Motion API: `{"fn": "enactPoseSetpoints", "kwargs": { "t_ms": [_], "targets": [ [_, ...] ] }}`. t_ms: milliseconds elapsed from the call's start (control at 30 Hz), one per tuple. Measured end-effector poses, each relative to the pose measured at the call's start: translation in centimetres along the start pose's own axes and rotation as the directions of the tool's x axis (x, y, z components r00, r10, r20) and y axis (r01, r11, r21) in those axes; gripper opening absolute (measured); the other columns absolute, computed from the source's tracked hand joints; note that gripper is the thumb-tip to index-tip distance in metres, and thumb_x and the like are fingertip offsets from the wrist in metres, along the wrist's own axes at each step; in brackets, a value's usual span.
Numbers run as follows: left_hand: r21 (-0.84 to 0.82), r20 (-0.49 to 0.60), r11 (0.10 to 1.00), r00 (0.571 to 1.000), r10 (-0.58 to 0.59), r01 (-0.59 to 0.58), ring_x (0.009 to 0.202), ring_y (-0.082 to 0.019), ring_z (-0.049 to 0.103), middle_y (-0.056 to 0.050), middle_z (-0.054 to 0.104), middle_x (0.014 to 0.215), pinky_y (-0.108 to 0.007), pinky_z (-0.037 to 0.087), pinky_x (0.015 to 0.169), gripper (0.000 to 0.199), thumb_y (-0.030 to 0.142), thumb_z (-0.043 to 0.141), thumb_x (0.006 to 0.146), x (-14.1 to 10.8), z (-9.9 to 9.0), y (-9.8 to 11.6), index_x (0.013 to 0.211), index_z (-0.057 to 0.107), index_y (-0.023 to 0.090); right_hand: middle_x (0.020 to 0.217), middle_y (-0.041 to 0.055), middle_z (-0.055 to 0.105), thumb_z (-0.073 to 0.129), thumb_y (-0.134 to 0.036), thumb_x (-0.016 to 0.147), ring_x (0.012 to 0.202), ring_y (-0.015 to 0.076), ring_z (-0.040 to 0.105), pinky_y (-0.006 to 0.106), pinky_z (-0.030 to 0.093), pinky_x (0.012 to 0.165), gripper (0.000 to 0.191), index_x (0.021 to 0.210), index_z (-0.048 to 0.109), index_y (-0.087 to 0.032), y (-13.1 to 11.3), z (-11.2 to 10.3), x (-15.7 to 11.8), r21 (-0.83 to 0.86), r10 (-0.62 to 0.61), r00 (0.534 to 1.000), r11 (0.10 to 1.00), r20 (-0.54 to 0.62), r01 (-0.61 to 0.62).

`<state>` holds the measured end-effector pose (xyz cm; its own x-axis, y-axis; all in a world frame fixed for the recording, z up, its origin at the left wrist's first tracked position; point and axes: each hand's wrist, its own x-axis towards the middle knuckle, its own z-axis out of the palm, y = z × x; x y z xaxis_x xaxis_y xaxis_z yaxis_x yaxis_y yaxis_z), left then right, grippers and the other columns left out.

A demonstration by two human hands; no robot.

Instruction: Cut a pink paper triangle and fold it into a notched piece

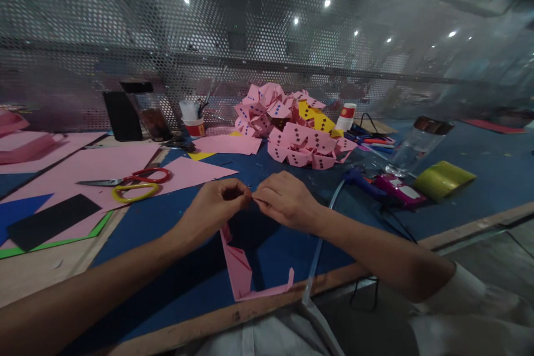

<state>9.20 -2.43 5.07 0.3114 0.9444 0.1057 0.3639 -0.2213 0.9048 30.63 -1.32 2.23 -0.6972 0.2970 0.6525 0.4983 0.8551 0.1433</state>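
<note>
My left hand [217, 203] and my right hand [286, 200] meet over the blue table mat [167, 267], thumbs and fingers pinched close together. Whatever sits between the fingertips is too small and hidden to name. Just below my left hand a folded pink paper strip [238, 272] extends down and bends right near the table's front edge. Its upper end disappears behind the left hand, and I cannot tell whether the hand grips it. Beyond the hands stand pink folded paper pieces [300, 142] with dark diamond marks, and a yellow marked piece [317, 119] among them.
Scissors [136, 192] with red and yellow handles lie on pink paper [112, 161] at left, near a black sheet [58, 222]. A blue glue gun [362, 183], magenta device [398, 192], yellow roll [444, 181] and glass jar [417, 147] occupy the right. Perforated metal [233, 28] rises behind.
</note>
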Motion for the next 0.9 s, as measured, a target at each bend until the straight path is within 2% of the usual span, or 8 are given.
{"fn": "enactPoseSetpoints", "kwargs": {
  "t_ms": [133,400,500,567,633,733,800,900],
  "targets": [
    [-0.018,-0.008,1.0,1.0,0.001,-0.001,0.07,-0.019,0.067,-0.002,0.072,0.072,-0.028,0.052,0.067,0.026,0.044,0.071,0.073,0.3,0.0,-0.5,0.076,0.072,0.018,0.101,0.008,0.073,0.053,-0.018,0.104,0.092,0.0207,0.061,0.038,0.041,0.082,0.013,0.107,0.066,-0.018,0.0,-0.2,0.0,-0.028,-0.027,1.0,0.999,0.012,0.027],
    [-0.045,-0.006,0.998,0.999,0.039,-0.039,0.071,-0.019,0.067,-0.002,0.071,0.072,-0.03,0.054,0.069,0.027,0.046,0.07,0.079,0.7,-0.1,-1.4,0.074,0.073,0.02,0.107,0.0098,0.075,0.053,-0.016,0.102,0.095,0.0216,0.063,0.038,0.042,0.083,0.017,0.114,0.065,-0.017,0.0,-0.3,-0.2,-0.042,-0.053,0.999,0.998,0.011,0.053],
    [-0.029,-0.018,0.999,0.999,0.045,-0.045,0.072,-0.02,0.068,-0.002,0.071,0.072,-0.031,0.055,0.069,0.028,0.048,0.069,0.08,0.7,-0.1,-1.5,0.074,0.072,0.02,0.105,0.0099,0.076,0.055,-0.015,0.1,0.095,0.0214,0.065,0.038,0.043,0.084,0.016,0.111,0.067,-0.018,-0.2,-0.2,-0.1,0.046,0.02,1.0,0.999,0.0,-0.02],
    [-0.01,-0.026,0.999,0.998,0.052,-0.053,0.073,-0.021,0.068,-0.002,0.072,0.072,-0.031,0.055,0.071,0.027,0.047,0.067,0.08,0.6,-0.1,-1.3,0.075,0.072,0.02,0.102,0.0087,0.077,0.056,-0.018,0.1,0.095,0.0208,0.067,0.036,0.045,0.085,0.014,0.106,0.069,-0.019,-0.4,-0.1,0.0,0.203,0.148,0.989,0.969,-0.011,-0.142],
    [0.027,-0.027,0.997,0.997,0.067,-0.066,0.075,-0.021,0.069,-0.002,0.073,0.073,-0.03,0.054,0.072,0.027,0.046,0.066,0.081,0.4,-0.1,-1.1,0.077,0.072,0.02,0.098,0.0063,0.077,0.058,-0.025,0.101,0.091,0.0191,0.069,0.033,0.048,0.084,0.013,0.1,0.07,-0.02,-0.6,-0.2,0.3,0.415,0.343,0.939,0.849,0.039,-0.327],
    [0.098,-0.038,0.99,0.994,0.101,-0.097,0.078,-0.021,0.07,-0.002,0.074,0.078,-0.029,0.052,0.074,0.028,0.046,0.066,0.085,0.0,-0.1,-0.8,0.081,0.074,0.02,0.093,0.0032,0.077,0.061,-0.036,0.101,0.086,0.0169,0.069,0.029,0.051,0.079,0.02,0.094,0.072,-0.02,-0.5,-0.3,0.8,0.625,0.547,0.81,0.562,0.211,-0.542],
    [0.138,-0.039,0.983,0.991,0.126,-0.119,0.082,-0.021,0.069,-0.002,0.076,0.082,-0.028,0.051,0.076,0.026,0.044,0.065,0.087,-0.2,-0.2,-0.7,0.084,0.075,0.02,0.092,0.0025,0.076,0.064,-0.041,0.098,0.085,0.0169,0.069,0.029,0.051,0.079,0.023,0.093,0.072,-0.019,-0.4,-0.3,0.9,0.678,0.575,0.764,0.44,0.291,-0.589],
    [0.167,-0.029,0.976,0.989,0.146,-0.139,0.085,-0.02,0.068,-0.001,0.076,0.086,-0.027,0.049,0.078,0.025,0.042,0.064,0.09,-0.3,-0.2,-0.9,0.088,0.076,0.02,0.09,0.0024,0.076,0.069,-0.044,0.095,0.084,0.0165,0.068,0.029,0.052,0.08,0.026,0.092,0.072,-0.019,-0.1,0.0,0.9,0.712,0.57,0.748,0.364,0.339,-0.6]
  ]
}}
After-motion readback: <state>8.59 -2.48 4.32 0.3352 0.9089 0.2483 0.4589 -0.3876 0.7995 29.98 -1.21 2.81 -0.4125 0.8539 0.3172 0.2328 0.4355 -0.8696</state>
